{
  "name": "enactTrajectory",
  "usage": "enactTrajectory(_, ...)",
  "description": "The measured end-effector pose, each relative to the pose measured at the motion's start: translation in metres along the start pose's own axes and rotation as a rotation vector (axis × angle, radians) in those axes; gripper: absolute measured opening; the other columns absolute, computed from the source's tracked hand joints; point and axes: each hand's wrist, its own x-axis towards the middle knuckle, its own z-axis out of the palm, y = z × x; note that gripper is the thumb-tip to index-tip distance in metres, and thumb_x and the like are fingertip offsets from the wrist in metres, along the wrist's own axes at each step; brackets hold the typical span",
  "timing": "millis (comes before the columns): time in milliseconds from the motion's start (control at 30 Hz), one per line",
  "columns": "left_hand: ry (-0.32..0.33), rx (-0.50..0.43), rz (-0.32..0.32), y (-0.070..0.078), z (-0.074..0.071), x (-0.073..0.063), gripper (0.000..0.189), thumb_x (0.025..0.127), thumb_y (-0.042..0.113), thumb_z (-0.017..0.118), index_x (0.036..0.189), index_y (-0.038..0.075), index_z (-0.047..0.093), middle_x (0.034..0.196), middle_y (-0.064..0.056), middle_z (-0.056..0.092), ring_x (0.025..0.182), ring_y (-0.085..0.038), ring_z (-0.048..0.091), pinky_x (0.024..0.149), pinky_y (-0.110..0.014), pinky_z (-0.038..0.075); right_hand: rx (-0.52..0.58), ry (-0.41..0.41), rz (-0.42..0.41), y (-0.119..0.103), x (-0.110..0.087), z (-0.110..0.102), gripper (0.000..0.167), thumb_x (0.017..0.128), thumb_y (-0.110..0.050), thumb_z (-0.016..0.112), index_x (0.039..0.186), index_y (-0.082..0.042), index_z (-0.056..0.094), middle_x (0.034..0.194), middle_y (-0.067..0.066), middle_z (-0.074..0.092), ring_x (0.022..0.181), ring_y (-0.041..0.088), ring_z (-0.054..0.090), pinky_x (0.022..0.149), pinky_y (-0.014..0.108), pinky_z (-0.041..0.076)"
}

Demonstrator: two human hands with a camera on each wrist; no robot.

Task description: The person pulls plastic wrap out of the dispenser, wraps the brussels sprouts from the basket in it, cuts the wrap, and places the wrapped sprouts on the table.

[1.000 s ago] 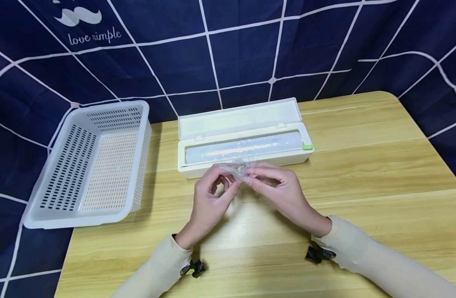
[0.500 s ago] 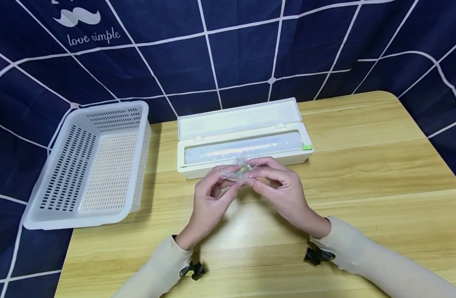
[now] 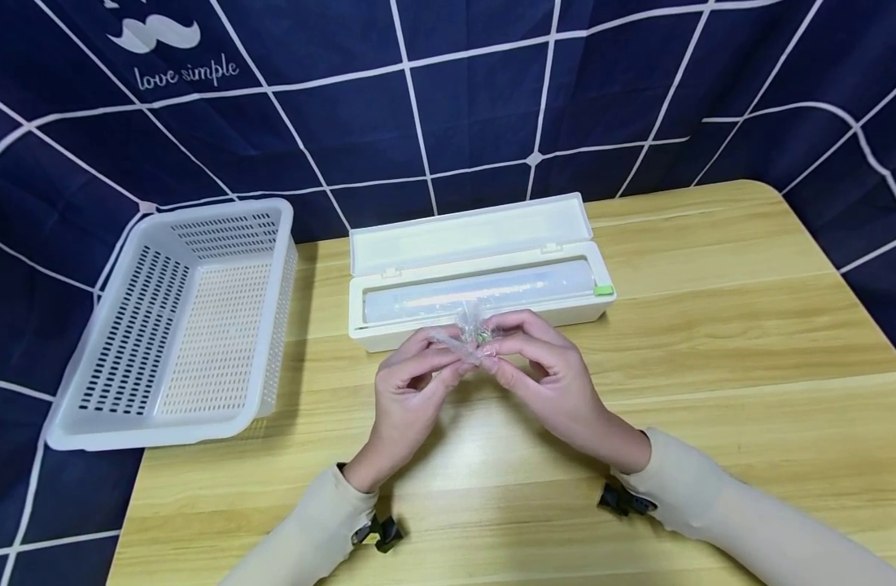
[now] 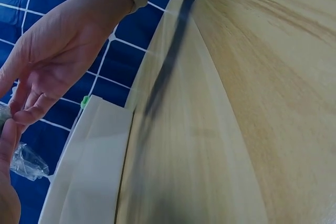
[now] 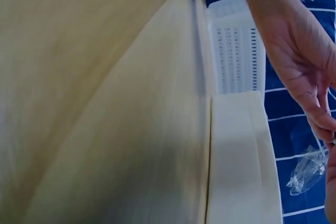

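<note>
Between both hands is a small greenish item [image 3: 482, 335] bundled in crumpled clear plastic film [image 3: 468, 321]; the film hides what kind of item it is. My left hand [image 3: 411, 387] pinches the film from the left with thumb and fingers. From the right, my right hand [image 3: 553, 374] pinches the same bundle, its fingertips almost meeting the left ones. A loose end of the film [image 4: 27, 162] sticks out past the fingers in the left wrist view. Just behind the hands stands a white box [image 3: 378, 338], lid up, with a roll of cling film [image 3: 418, 301] inside.
A white perforated plastic basket [image 3: 272, 358] stands at the table's left side. The box's raised lid [image 3: 469, 232] leans toward a dark blue curtain [image 3: 477, 106] with white lines. A green slider [image 3: 604, 290] sits at the box's right end. All stand on a wooden table [image 3: 711, 342].
The fingers have shifted around the bundle and the film has been gathered tighter, with a tuft now pointing up. Box and basket have stayed in place.
</note>
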Motion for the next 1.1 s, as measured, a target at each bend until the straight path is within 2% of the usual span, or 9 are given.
enactTrajectory(133,0.003,-0.008,-0.003,0.000,0.000,0.001,0.030,0.101,0.019,0.081,0.101,-0.011,0.079,0.118,-0.027,0.073,0.116,-0.029,0.070,0.091,-0.032,0.062,-0.068,-0.020,-0.043,0.002,0.001,-0.001,0.024,0.093,0.018,0.073,0.109,0.001,0.080,0.132,0.019,0.067,0.124,0.030,0.063,0.105,0.036,0.056)
enactTrajectory(233,-0.003,-0.030,-0.005,0.001,0.001,0.001,0.028,0.102,0.016,0.080,0.102,-0.012,0.078,0.121,-0.029,0.072,0.113,-0.028,0.071,0.092,-0.033,0.062,-0.108,-0.021,-0.074,0.003,0.002,-0.001,0.008,0.103,0.000,0.073,0.107,0.000,0.080,0.132,0.020,0.067,0.124,0.030,0.064,0.106,0.035,0.055)
enactTrajectory(400,-0.008,-0.053,-0.019,0.004,0.002,0.003,0.017,0.100,0.003,0.079,0.106,-0.012,0.078,0.128,-0.031,0.068,0.112,-0.027,0.072,0.095,-0.037,0.061,-0.104,-0.001,-0.094,0.003,0.006,-0.002,0.032,0.109,-0.030,0.071,0.104,0.000,0.080,0.130,0.021,0.067,0.123,0.031,0.064,0.106,0.036,0.055)
enactTrajectory(467,-0.012,-0.060,-0.027,0.005,0.003,0.003,0.012,0.098,-0.006,0.077,0.108,-0.013,0.078,0.128,-0.031,0.067,0.115,-0.030,0.071,0.099,-0.043,0.060,-0.061,0.008,-0.076,0.002,0.006,-0.002,0.025,0.107,-0.024,0.074,0.104,0.000,0.081,0.129,0.022,0.066,0.123,0.031,0.063,0.106,0.036,0.055)
enactTrajectory(567,-0.023,-0.070,-0.031,0.007,0.003,0.003,0.014,0.093,-0.017,0.074,0.106,-0.015,0.077,0.128,-0.032,0.066,0.118,-0.033,0.071,0.102,-0.049,0.057,0.004,0.031,-0.038,0.001,0.004,-0.002,0.005,0.100,-0.001,0.078,0.104,0.001,0.079,0.127,0.022,0.066,0.120,0.031,0.064,0.103,0.034,0.057)
enactTrajectory(700,-0.022,-0.051,-0.032,0.009,0.005,0.004,0.015,0.090,-0.022,0.073,0.102,-0.015,0.076,0.127,-0.031,0.065,0.117,-0.033,0.070,0.101,-0.049,0.058,0.055,0.065,-0.040,-0.001,0.002,0.000,0.023,0.088,0.021,0.077,0.104,0.004,0.077,0.123,0.023,0.066,0.116,0.030,0.064,0.101,0.034,0.058)
enactTrajectory(800,-0.011,-0.028,-0.032,0.010,0.006,0.004,0.015,0.089,-0.022,0.075,0.102,-0.014,0.077,0.125,-0.029,0.066,0.118,-0.033,0.068,0.101,-0.048,0.059,0.063,0.066,-0.084,0.001,0.003,0.001,0.021,0.089,0.020,0.076,0.103,0.004,0.077,0.122,0.024,0.067,0.117,0.030,0.064,0.102,0.035,0.058)
enactTrajectory(933,0.000,-0.008,-0.017,0.011,0.007,0.005,0.017,0.089,-0.022,0.074,0.103,-0.013,0.077,0.120,-0.027,0.066,0.120,-0.035,0.065,0.101,-0.047,0.059,0.055,0.057,-0.129,0.003,0.004,0.002,0.007,0.098,0.005,0.077,0.104,0.003,0.079,0.126,0.027,0.066,0.122,0.033,0.063,0.104,0.039,0.057)
enactTrajectory(1100,0.022,-0.015,0.007,0.011,0.008,0.004,0.020,0.089,-0.023,0.073,0.106,-0.013,0.070,0.117,-0.028,0.064,0.117,-0.030,0.065,0.100,-0.048,0.059,0.069,0.053,-0.133,0.003,0.004,0.004,0.013,0.104,-0.009,0.077,0.107,0.004,0.080,0.128,0.028,0.065,0.124,0.035,0.062,0.106,0.040,0.055)
